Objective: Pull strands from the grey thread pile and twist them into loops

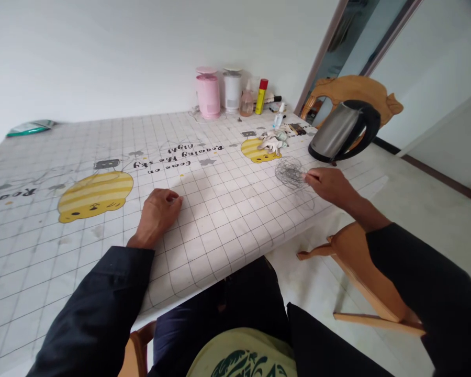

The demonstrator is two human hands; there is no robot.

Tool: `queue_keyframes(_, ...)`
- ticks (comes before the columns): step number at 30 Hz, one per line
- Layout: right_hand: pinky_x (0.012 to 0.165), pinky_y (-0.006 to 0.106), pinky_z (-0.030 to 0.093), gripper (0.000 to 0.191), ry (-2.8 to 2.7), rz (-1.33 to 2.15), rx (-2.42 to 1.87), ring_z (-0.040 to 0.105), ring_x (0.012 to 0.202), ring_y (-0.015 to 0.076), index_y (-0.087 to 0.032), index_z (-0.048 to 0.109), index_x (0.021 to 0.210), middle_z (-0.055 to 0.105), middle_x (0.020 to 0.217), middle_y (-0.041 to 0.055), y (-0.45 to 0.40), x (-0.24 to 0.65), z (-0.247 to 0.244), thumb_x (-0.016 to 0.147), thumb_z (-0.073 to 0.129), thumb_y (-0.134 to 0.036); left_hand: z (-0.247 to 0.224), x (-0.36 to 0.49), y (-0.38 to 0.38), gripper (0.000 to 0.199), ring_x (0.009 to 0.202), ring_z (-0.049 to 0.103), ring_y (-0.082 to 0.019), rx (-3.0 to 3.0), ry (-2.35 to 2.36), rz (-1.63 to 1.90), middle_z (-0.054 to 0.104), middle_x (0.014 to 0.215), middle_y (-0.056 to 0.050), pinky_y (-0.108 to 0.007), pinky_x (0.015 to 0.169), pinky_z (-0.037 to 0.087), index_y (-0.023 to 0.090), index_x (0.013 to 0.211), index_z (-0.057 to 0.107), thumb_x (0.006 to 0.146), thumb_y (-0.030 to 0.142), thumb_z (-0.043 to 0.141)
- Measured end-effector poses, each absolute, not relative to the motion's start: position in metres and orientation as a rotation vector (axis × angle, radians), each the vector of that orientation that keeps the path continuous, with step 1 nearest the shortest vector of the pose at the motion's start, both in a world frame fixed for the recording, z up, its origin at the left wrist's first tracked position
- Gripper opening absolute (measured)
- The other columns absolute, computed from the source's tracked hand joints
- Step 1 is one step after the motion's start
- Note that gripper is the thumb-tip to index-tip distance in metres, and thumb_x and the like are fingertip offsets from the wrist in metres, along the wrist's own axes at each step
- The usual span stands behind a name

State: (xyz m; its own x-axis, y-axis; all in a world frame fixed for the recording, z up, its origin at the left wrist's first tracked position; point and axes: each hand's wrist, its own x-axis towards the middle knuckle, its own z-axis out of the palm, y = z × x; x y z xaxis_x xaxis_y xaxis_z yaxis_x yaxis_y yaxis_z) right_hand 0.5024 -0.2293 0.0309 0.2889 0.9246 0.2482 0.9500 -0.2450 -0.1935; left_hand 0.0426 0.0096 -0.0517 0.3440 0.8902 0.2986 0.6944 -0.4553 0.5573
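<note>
A loose tangle of thin dark wire (289,173) lies on the checked tablecloth (215,209) toward the right, with a stray loop trailing toward the near edge. My right hand (329,184) pinches the tangle at its right side between thumb and fingertips. To the left, my left hand (161,212) rests on the cloth with its fingers curled in; I see nothing in it. Just behind the wire lies a pair of pale work gloves (273,141). A steel electric kettle (332,133) with a black handle stands beyond my right hand.
Along the wall stand a pink canister (208,95), a white canister (232,91), a pump bottle (246,100), a yellow can with red cap (261,97) and a small clear bottle (279,116). A green packet (30,128) lies far left. Wooden chairs (367,267) flank the table's right side.
</note>
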Motion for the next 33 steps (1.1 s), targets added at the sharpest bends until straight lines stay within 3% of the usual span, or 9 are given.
queue_keyframes(4, 0.054, 0.032, 0.047, 0.034, -1.299, 0.271, -2.186, 0.061, 0.059, 0.0192, -0.022, 0.077, 0.079, 0.074, 0.073, 0.0059, -0.217, 0.518, 0.043, 0.104, 0.067, -0.044, -0.051, 0.042, 0.01, 0.014, 0.106, 0.074, -0.035, 2.304, 1.381, 0.812, 0.076, 0.1, -0.013, -0.051, 0.106, 0.06, 0.026, 0.087, 0.071, 0.091, 0.039, 0.067)
queue_keyframes(8, 0.056, 0.029, 0.055, 0.038, -0.999, 0.542, -1.895, 0.07, 0.069, 0.0195, -0.02, 0.073, 0.078, 0.076, 0.081, 0.0099, -0.202, 0.523, 0.038, 0.104, 0.077, -0.047, -0.051, 0.041, 0.009, 0.013, 0.104, 0.074, -0.035, 2.313, 1.371, 0.815, 0.076, 0.099, -0.013, -0.05, 0.105, 0.06, 0.026, 0.087, 0.071, 0.091, 0.038, 0.066)
queue_keyframes(11, 0.059, 0.027, 0.056, 0.035, -0.925, 0.576, -1.763, 0.069, 0.068, 0.0178, -0.021, 0.073, 0.084, 0.073, 0.076, 0.007, -0.193, 0.521, 0.031, 0.106, 0.076, -0.047, -0.053, 0.04, 0.01, 0.016, 0.102, 0.074, -0.034, 2.294, 1.378, 0.831, 0.077, 0.104, -0.013, -0.051, 0.105, 0.061, 0.026, 0.087, 0.072, 0.091, 0.04, 0.067)
queue_keyframes(15, 0.058, 0.03, 0.058, 0.036, -0.938, 0.453, -1.738, 0.071, 0.067, 0.0204, -0.023, 0.07, 0.092, 0.07, 0.074, 0.0048, -0.18, 0.51, 0.022, 0.108, 0.071, -0.056, -0.055, 0.039, 0.012, 0.017, 0.103, 0.074, -0.034, 2.306, 1.363, 0.822, 0.077, 0.107, -0.014, -0.051, 0.105, 0.061, 0.026, 0.088, 0.072, 0.091, 0.042, 0.068)
queue_keyframes(19, 0.057, 0.032, 0.053, 0.034, -1.106, 0.114, -1.823, 0.069, 0.067, 0.0212, -0.025, 0.07, 0.099, 0.072, 0.084, 0.005, -0.167, 0.505, 0.015, 0.111, 0.059, -0.055, -0.054, 0.039, 0.012, 0.018, 0.104, 0.074, -0.035, 2.298, 1.357, 0.803, 0.077, 0.109, -0.015, -0.053, 0.107, 0.06, 0.026, 0.089, 0.072, 0.091, 0.042, 0.067)
queue_keyframes(22, 0.078, 0.038, 0.058, 0.04, -1.301, -0.208, -1.94, 0.071, 0.081, 0.0248, -0.026, 0.071, 0.104, 0.074, 0.09, 0.0073, -0.157, 0.511, 0.017, 0.118, 0.041, -0.048, -0.051, 0.039, 0.011, 0.018, 0.103, 0.074, -0.035, 2.287, 1.359, 0.795, 0.077, 0.11, -0.015, -0.053, 0.107, 0.06, 0.025, 0.089, 0.073, 0.09, 0.042, 0.067)
queue_keyframes(25, 0.096, 0.044, 0.054, 0.042, -1.523, -0.426, -2.03, 0.069, 0.109, 0.0316, -0.025, 0.073, 0.104, 0.076, 0.104, 0.0136, -0.153, 0.524, 0.023, 0.118, 0.039, -0.045, -0.049, 0.039, 0.011, 0.017, 0.101, 0.074, -0.034, 2.28, 1.379, 0.781, 0.078, 0.11, -0.014, -0.052, 0.107, 0.061, 0.026, 0.09, 0.073, 0.089, 0.042, 0.068)
queue_keyframes(27, 0.094, 0.044, 0.052, 0.041, -1.72, -0.411, -2.073, 0.066, 0.113, 0.0342, -0.024, 0.074, 0.101, 0.075, 0.103, 0.0155, -0.156, 0.534, 0.023, 0.117, 0.043, -0.047, -0.049, 0.039, 0.011, 0.017, 0.1, 0.074, -0.034, 2.285, 1.379, 0.778, 0.077, 0.109, -0.014, -0.052, 0.106, 0.061, 0.025, 0.09, 0.073, 0.089, 0.042, 0.068)
queue_keyframes(33, 0.086, 0.042, 0.049, 0.042, -2.22, -0.286, -2.061, 0.063, 0.101, 0.0316, -0.023, 0.073, 0.089, 0.073, 0.094, 0.0156, -0.188, 0.557, -0.003, 0.115, 0.046, -0.043, -0.051, 0.039, 0.01, 0.018, 0.103, 0.075, -0.036, 2.356, 1.316, 0.804, 0.076, 0.104, -0.014, -0.054, 0.105, 0.061, 0.026, 0.089, 0.072, 0.091, 0.042, 0.066)
